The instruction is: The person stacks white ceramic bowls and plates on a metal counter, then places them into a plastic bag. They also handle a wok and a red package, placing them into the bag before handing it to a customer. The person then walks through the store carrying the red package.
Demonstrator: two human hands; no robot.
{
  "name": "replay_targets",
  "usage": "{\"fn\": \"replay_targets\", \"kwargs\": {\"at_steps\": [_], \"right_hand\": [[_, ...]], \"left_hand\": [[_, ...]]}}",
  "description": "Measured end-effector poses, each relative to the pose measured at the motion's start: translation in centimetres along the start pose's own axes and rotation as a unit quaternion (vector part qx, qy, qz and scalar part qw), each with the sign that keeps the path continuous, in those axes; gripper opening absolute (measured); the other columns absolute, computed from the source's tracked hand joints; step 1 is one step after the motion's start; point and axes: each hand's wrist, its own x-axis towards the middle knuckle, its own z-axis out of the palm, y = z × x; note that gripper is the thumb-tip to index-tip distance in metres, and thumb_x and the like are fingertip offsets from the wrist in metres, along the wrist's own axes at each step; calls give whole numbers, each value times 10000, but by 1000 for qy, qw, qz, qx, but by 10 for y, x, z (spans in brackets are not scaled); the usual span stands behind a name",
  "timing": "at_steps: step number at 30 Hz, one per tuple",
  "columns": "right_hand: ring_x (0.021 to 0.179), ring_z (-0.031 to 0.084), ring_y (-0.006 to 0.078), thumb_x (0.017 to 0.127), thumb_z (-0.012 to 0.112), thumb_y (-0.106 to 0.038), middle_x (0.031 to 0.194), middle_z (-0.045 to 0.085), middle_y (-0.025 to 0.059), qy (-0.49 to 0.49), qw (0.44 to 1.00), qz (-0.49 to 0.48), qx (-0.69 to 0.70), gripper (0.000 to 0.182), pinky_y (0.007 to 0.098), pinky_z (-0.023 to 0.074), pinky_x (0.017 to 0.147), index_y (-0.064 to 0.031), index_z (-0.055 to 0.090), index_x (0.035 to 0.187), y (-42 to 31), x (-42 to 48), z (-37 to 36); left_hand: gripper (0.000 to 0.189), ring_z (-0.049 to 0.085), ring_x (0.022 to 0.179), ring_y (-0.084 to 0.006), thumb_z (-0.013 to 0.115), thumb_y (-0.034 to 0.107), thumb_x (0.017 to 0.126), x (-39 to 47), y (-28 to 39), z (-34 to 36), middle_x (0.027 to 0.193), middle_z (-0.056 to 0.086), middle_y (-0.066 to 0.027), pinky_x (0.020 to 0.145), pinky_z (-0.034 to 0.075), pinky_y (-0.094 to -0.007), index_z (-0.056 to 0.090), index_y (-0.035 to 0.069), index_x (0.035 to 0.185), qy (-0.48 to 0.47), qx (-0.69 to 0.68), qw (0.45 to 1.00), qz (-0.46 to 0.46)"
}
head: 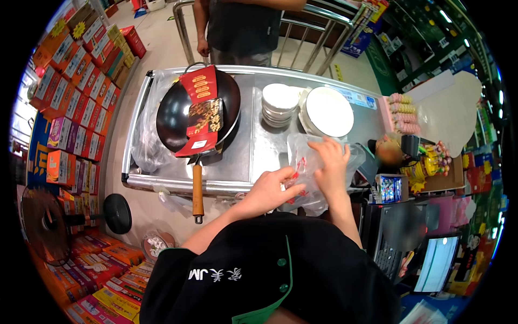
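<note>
A thin translucent plastic bag (301,158) with red print hangs over the near edge of the metal-topped counter (238,166). My left hand (269,189) grips a bunched part of it between thumb and fingers. Spread against the bag, to the right, are the fingers of my right hand (334,168). Just beyond stand a stack of small white bowls (279,97) and a stack of larger white plates or bowls (330,111). On the left lies a black wok (172,117) with a red cardboard sleeve (204,85); its wooden handle (197,188) juts past the counter edge.
Another clear plastic bag (149,141) lies beneath the wok. A person (245,30) stands across the counter before metal railings (319,44). Stacked boxes (77,97) and a fan (46,220) are at left. At right are a keyboard (386,253), a monitor (436,263) and a candy display (425,166).
</note>
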Motion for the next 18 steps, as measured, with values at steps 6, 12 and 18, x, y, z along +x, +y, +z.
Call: {"fn": "replay_targets", "kwargs": {"at_steps": [6,12,18], "right_hand": [[658,592,155,650,490,70,705,617,100,-50,962,146,225,217,261,438,594,18,589,836,67,-11,-31],[555,446,54,705,546,36,589,524,4,-34,932,256,254,123,208,361,529,17,589,819,121,-9,-14],[1144,456,289,656,724,-122,1237,457,148,-201,973,100,52,642,384,395,914,-114,463,1243,98,37,7]], "left_hand": [[142,573,768,-373,575,101,751,-3,-95,-42,765,589,-166,664,450,-399,476,40,832,178,263,927,-197],[238,592,762,-335,645,204,717,-40,-116,-24,769,618,-151,670,456,-384,539,58,872,88,121,962,-228],[229,520,660,-100,682,247,735,-46,-122,6,690,595,-26,612,427,-270,618,27,744,-47,-62,968,-238]]}}
